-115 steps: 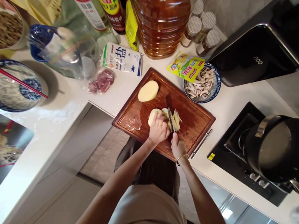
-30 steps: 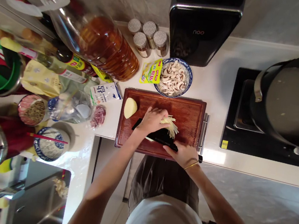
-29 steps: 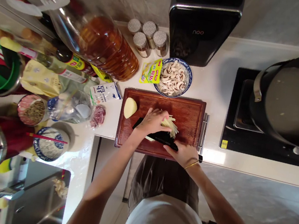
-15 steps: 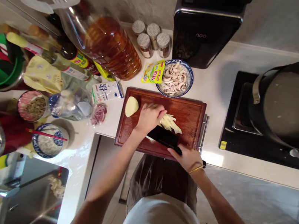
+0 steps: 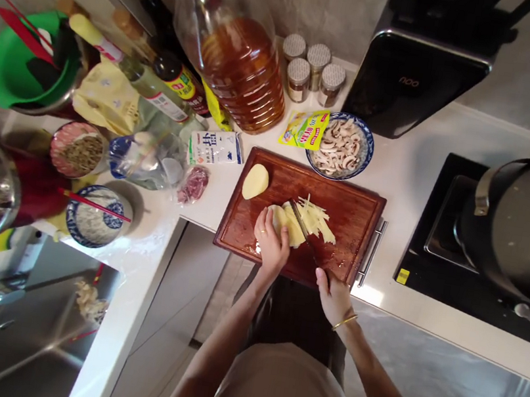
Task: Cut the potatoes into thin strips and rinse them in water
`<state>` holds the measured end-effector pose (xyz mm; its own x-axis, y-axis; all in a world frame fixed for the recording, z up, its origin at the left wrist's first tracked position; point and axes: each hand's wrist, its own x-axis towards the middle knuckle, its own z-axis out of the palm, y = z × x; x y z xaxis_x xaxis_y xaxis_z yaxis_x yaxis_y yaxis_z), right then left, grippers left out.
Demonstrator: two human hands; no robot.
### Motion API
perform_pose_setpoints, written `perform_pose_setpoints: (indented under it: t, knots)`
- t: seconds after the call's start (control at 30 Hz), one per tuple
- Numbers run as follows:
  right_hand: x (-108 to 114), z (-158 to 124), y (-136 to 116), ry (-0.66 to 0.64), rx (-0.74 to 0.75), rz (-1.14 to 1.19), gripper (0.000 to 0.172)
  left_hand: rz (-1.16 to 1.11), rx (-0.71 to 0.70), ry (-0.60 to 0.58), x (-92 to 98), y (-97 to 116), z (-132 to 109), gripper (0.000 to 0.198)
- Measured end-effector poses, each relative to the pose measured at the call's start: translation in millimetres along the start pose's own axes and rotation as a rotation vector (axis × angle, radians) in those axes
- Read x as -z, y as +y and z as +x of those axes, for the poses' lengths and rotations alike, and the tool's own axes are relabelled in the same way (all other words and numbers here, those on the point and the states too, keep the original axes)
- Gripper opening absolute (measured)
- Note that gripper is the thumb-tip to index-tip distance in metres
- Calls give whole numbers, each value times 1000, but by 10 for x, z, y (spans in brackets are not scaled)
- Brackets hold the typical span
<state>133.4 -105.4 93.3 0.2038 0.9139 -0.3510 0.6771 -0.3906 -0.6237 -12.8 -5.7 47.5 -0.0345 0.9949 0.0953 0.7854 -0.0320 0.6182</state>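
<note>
your left hand (image 5: 270,242) presses curled fingers on the stacked potato slices (image 5: 291,224) mid cutting board (image 5: 358,202), pinning them so they can't slide; your right hand (image 5: 333,295) is closed around the knife (image 5: 306,236) handle, blade against the stack, cut strips (image 5: 322,219) lying clear beyond it.

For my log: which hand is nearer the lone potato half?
Left. The left hand presses slices beside the potato half; the right hand holds the knife at the board's near edge.
</note>
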Motion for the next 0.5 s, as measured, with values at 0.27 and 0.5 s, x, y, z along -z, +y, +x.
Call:
perform_pose_setpoints:
  t: [0.27, 0.5]
  knots:
    - [-144, 109, 13, -72, -145, 115, 53, 119, -85, -119, -162, 52, 75, 57]
    - [-135, 185, 14, -139, -150, 163, 53, 124, -81, -141, -213, 8, 25, 52]
